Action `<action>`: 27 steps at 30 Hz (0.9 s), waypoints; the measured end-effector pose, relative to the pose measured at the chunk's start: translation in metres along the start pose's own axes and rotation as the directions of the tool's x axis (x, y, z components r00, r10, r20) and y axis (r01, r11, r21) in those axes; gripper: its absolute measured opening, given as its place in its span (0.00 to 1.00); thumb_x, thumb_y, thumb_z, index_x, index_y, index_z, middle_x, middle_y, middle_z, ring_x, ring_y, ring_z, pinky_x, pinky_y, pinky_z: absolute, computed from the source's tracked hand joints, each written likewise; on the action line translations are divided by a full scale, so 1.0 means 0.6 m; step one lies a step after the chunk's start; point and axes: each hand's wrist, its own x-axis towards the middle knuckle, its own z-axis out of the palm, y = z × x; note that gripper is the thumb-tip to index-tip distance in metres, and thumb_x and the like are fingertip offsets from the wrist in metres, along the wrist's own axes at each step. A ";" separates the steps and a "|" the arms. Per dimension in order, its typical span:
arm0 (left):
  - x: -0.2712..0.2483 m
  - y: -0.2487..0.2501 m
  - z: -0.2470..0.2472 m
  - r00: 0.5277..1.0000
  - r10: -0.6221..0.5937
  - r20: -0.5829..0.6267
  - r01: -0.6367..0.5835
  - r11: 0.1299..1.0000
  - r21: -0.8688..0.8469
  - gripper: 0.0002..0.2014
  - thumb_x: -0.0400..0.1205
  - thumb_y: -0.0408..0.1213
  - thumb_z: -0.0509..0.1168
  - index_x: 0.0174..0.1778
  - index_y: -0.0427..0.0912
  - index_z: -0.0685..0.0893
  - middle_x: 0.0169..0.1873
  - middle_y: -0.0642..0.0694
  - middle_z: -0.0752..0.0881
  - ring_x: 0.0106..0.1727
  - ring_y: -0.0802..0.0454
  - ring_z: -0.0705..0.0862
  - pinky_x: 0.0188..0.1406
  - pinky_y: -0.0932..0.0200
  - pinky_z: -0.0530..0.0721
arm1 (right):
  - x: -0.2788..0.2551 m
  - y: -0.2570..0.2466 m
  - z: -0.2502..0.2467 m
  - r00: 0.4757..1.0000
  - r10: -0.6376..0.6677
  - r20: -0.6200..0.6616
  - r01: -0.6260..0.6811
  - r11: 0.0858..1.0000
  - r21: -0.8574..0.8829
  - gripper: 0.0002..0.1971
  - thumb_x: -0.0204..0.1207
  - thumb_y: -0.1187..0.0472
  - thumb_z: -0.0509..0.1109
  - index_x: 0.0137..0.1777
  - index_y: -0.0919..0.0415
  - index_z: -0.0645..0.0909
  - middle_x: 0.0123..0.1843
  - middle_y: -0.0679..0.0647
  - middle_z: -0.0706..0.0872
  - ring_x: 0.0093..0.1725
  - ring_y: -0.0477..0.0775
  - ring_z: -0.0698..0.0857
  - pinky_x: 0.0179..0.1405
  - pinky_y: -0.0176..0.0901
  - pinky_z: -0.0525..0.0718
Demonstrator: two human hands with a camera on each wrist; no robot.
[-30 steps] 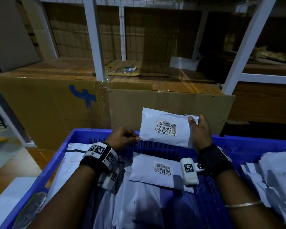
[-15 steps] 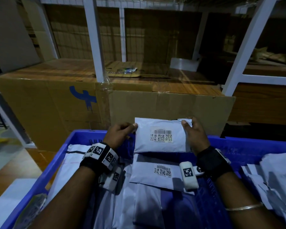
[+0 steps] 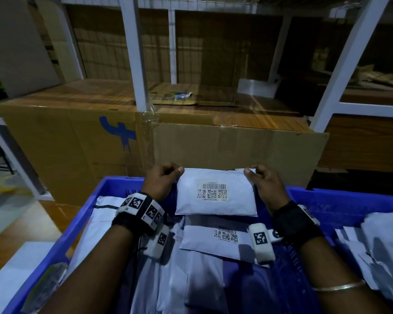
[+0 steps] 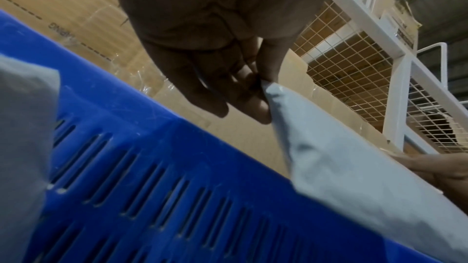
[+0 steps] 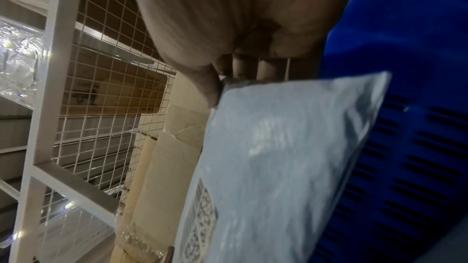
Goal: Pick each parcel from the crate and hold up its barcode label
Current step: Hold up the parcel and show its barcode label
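A: Head view: a person holds one white parcel (image 3: 216,196) above the far wall of the blue crate (image 3: 340,202), its barcode label (image 3: 212,191) facing the camera.

B: How is it held?

A: By its two top corners. The left hand (image 3: 161,181) pinches the corner nearer the crate's left side between thumb and curled fingers (image 4: 249,107); the right hand (image 3: 264,182) does the same at the opposite corner, thumb pressed on the front. The wrist views confirm both pinches, and the parcel hangs clear of the crate wall.

B: So how far along is the job?

A: By my reading, this parcel's showing is under way: it is lifted and its label is legible. Much is left. Directly below it, inside the crate, lies a second parcel (image 3: 216,239) with its label up, resting on more mailers.

B: Can you count them?

A: One in hand, one label-up below. Beneath and toward the crate's left wall I make out about four overlapping grey-white bags; the exact number cannot be told. A further heap of white bags (image 3: 381,241) sits at the crate's right end, too jumbled to count, and whether those are already shown I cannot tell.

B: And beyond the crate?

A: One large cardboard box (image 3: 61,143), and white shelving (image 3: 132,53) behind it.
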 end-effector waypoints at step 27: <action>-0.017 0.012 0.029 0.955 0.114 0.273 -0.113 0.993 -0.019 0.08 0.79 0.43 0.64 0.35 0.47 0.82 0.28 0.53 0.81 0.32 0.56 0.77 0.36 0.56 0.74 | -0.025 0.022 0.036 0.919 0.000 0.395 0.172 0.901 -0.399 0.20 0.68 0.61 0.83 0.60 0.56 0.85 0.55 0.54 0.89 0.55 0.47 0.87 0.62 0.45 0.84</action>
